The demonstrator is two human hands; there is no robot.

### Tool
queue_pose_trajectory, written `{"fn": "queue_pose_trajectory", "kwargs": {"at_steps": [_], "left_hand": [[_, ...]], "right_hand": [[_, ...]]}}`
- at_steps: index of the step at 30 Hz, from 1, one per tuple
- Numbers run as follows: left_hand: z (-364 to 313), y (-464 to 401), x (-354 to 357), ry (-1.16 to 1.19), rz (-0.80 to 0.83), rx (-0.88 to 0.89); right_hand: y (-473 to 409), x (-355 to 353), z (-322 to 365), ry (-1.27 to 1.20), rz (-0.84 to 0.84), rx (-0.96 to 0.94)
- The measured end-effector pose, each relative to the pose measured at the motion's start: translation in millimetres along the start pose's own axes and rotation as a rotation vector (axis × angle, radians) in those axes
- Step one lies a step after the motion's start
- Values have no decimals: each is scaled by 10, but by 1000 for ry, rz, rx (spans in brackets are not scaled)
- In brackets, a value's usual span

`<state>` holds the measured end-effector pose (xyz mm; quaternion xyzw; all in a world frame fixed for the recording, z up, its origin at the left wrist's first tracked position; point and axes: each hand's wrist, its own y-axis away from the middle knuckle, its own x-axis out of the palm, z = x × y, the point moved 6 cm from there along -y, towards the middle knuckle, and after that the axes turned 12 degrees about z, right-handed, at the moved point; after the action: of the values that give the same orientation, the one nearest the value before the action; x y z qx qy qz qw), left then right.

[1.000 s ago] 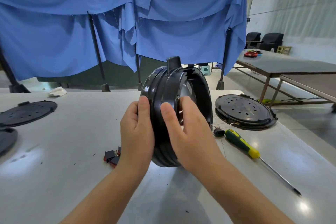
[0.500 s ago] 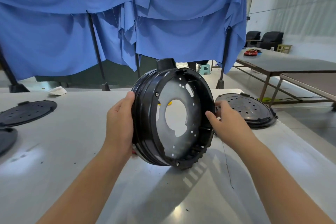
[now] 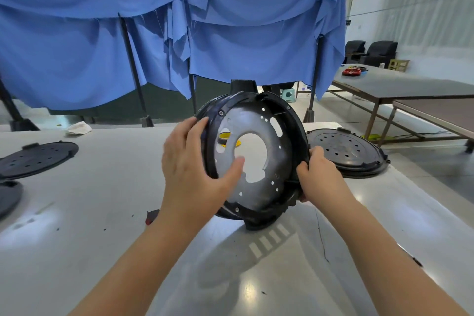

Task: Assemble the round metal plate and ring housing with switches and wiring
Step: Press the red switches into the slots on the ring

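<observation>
The black ring housing [image 3: 295, 133] stands tilted on its lower edge on the grey table [image 3: 77, 238], its open side towards me. Inside it sits the round metal plate [image 3: 266, 187] with a large central cut-out and small holes. My left hand [image 3: 189, 174] holds the housing's left rim, fingers over the edge and thumb lying on the plate. My right hand [image 3: 318, 179] grips the right rim with curled fingers. A small red and black switch [image 3: 152, 215] lies on the table beside my left wrist. A thin wire [image 3: 320, 233] trails below the housing.
A black perforated lid [image 3: 346, 151] lies just right of the housing. Another black lid [image 3: 36, 159] and a dark disc [image 3: 7, 195] lie far left. A yellow ring [image 3: 228, 140] shows through the plate's hole. A white rag [image 3: 79, 128] sits at the back; blue curtain behind.
The housing has turned from edge-on until its open face and metal plate point at me. My left hand came round onto the front rim; my right hand shifted to the right rim.
</observation>
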<state>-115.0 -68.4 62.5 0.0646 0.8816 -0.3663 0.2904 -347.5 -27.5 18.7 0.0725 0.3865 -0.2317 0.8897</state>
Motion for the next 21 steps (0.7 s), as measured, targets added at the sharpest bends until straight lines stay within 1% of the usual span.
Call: {"fn": "queue_pose_trajectory", "kwargs": {"at_steps": [1, 3, 7, 11, 14, 17, 21], "left_hand": [[23, -6, 41, 17, 49, -11], [123, -30, 55, 134, 109, -70], [301, -76, 23, 271, 149, -176], [403, -101, 24, 369, 188, -256], [459, -91, 86, 441, 288, -326], [516, -38, 244, 490, 423, -437], [599, 34, 419, 529, 529, -542]], "right_hand": [[6, -11, 7, -30, 16, 7], [0, -40, 27, -12, 51, 17], [-31, -170, 74, 135, 84, -10], [-20, -340, 94, 95, 132, -45], [14, -442, 57, 57, 232, 12], [78, -475, 16, 150, 343, 68], [123, -410, -82, 232, 483, 167]]}}
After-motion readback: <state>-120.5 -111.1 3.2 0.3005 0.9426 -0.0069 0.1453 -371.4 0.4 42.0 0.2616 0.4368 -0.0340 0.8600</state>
